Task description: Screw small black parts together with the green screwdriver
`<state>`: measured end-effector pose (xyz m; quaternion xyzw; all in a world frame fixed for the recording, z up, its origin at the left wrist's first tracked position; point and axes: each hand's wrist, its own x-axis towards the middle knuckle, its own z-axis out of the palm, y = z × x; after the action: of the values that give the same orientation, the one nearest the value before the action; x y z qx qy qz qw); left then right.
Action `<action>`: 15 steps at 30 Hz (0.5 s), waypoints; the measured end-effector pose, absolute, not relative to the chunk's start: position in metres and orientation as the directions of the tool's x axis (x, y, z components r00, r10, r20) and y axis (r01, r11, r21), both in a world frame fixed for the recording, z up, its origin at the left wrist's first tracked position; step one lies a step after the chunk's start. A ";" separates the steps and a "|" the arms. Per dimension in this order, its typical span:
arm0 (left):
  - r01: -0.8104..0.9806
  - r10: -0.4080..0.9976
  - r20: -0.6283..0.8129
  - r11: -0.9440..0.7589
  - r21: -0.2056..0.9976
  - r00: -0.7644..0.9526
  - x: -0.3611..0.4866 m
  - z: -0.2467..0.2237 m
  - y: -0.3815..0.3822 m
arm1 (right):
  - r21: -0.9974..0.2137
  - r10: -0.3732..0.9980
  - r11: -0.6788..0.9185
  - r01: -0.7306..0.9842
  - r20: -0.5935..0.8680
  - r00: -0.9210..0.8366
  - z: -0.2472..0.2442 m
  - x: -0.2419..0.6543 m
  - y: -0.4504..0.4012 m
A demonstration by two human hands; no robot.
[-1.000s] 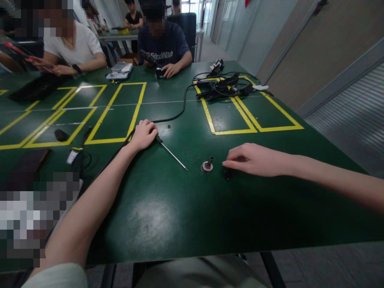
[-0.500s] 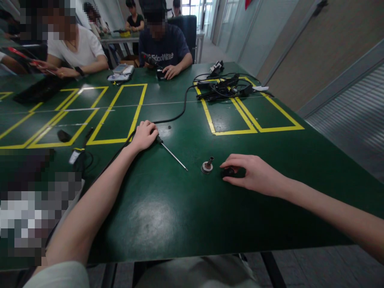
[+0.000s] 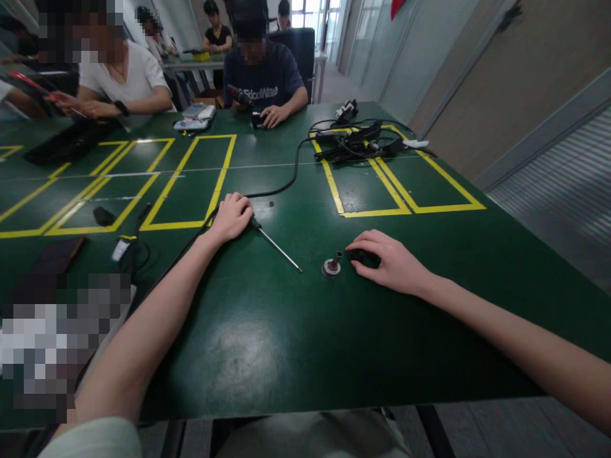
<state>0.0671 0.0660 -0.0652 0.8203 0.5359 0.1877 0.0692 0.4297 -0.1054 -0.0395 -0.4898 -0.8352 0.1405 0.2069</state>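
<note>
My left hand (image 3: 232, 217) is closed over the handle of a screwdriver (image 3: 281, 249), most of the handle hidden under my fingers. The screwdriver's thin metal shaft lies along the green table, its tip pointing to the right and toward me. Between thumb and fingers my right hand (image 3: 382, 262) grips a small black part (image 3: 357, 256), whose exact kind I cannot make out. Just left of that hand, a round metal piece with a short hollow post (image 3: 331, 266) stands on the table, apart from the fingers.
A black cable (image 3: 281, 189) runs past my left hand to a heap of black cords (image 3: 365, 141) at the back right. Yellow tape (image 3: 372, 214) marks rectangles on the tabletop. Co-workers (image 3: 265, 73) sit across the table. A dark block (image 3: 104, 216) lies left.
My right hand has moved slightly away from me and to the left, carrying the small black part. The left hand and screwdriver stay in place.
</note>
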 end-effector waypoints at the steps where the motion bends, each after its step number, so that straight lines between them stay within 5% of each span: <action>1: 0.848 0.901 0.241 -0.425 0.317 0.361 0.067 -0.066 0.066 | -0.433 0.882 0.472 0.768 0.221 -0.417 -0.040 0.433 -0.103; 9: 0.808 0.874 0.279 -0.478 0.344 0.397 0.064 -0.069 0.068 | -0.515 0.913 0.407 0.755 0.232 -0.334 -0.043 0.442 -0.102; 15: 0.801 0.869 0.287 -0.487 0.350 0.403 0.062 -0.070 0.070 | -0.728 0.937 0.284 0.624 0.072 -0.343 -0.039 0.440 -0.118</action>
<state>0.0624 0.0700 -0.0698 0.8339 0.5005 0.2188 0.0783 0.4399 -0.1184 -0.0385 -0.5137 -0.7598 0.3068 0.2545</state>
